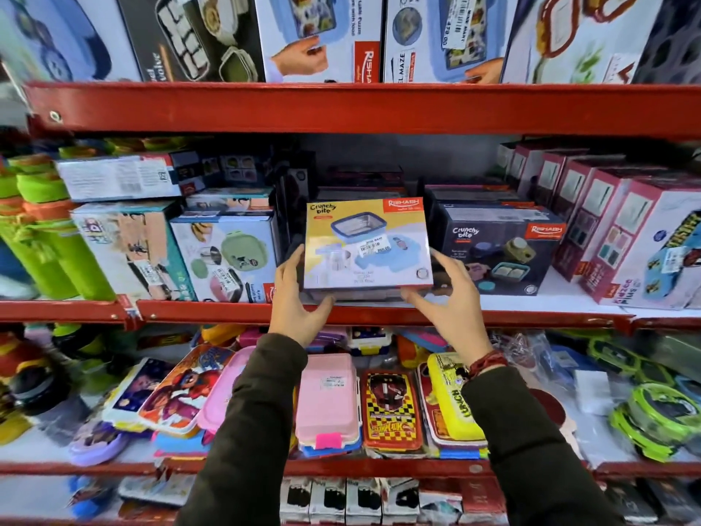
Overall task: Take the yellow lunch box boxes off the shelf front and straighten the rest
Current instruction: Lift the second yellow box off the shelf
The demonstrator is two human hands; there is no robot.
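A yellow Crunchy Bite lunch box box (367, 244) stands upright at the front of the middle red shelf (379, 315), its printed face toward me. My left hand (297, 298) grips its lower left edge, fingers along the side and thumb under the bottom. My right hand (449, 294) clasps the lower right corner the same way. Behind the box lies a stack of dark boxes (364, 184). A dark Crunchy Bite box (500, 248) sits just to the right of it.
Left of the yellow box stand a pale box with a green lunch box picture (227, 256) and green bottles (41, 241). Pink-edged boxes (607, 222) line the right. The shelf below holds loose plastic lunch boxes (330, 396); large boxes (322, 36) fill the top shelf.
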